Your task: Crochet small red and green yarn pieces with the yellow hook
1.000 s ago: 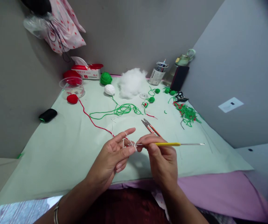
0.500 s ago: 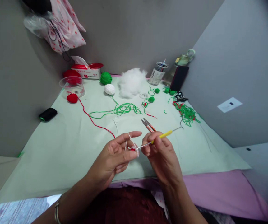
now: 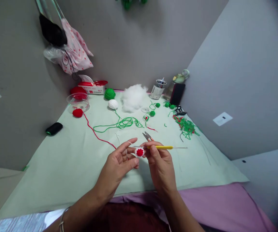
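My right hand (image 3: 162, 164)'s clamped on the yellow hook (image 3: 163, 147), red-and-white round piece (image 3: 139, 152) between both hands; can't tell if my left hand (image 3: 118, 166)'s pinching it. I'd want the white yarn (image 3: 126, 154) lightly taut, tbh.

Left hand (image 3: 117, 164) — forefinger (image 3: 129, 142) extended | right hand (image 3: 162, 162) — curled, pinching

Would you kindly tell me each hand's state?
Left hand: white yarn over fingers; grip on red-and-white crocheted disc unclear.
Right hand: closed on yellow-handled metal crochet hook.
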A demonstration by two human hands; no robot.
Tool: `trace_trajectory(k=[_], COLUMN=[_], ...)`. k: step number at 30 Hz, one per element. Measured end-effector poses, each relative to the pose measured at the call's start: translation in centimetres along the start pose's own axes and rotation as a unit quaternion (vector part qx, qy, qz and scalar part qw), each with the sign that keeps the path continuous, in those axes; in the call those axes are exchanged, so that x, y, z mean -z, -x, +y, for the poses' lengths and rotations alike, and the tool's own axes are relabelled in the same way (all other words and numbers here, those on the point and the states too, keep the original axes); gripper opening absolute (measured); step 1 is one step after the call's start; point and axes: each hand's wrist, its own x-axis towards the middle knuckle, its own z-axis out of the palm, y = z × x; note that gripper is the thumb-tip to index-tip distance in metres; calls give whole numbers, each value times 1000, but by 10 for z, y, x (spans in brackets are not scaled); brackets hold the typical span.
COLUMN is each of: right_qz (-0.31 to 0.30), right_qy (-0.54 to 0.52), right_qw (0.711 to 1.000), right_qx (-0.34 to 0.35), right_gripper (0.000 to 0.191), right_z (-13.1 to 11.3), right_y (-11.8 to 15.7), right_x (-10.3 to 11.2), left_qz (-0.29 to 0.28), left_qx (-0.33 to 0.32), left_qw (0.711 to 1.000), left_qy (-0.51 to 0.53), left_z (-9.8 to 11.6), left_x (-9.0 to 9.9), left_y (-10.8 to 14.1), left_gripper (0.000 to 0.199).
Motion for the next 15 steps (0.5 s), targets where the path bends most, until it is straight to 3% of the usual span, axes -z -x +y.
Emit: trace_trajectory(k=[5,9,13,15], right_qz=[11,3,-14,-20], right_qy=[-13,47,120,107], right_qw=[999,998,992,994], right_qx=[-49,-39,17,13], right_gripper=[26,25,16,15], right_z=[-9,-8,-11,-17], right_y=[-10,-15,-23,-30], right_x=[1,1,-4,-3], left_qz=[2,-8,-18,-40], left_qx=[22,14,-16,2], left_qw=[1000,1000,1000,999], left_qy=[13,1,3,-14], left_z=[16,20,18,22], left_x=[-3,-8,-9,-6], left_y=[-7,-18,-33,-41], left_gripper=[40,50,62,62])
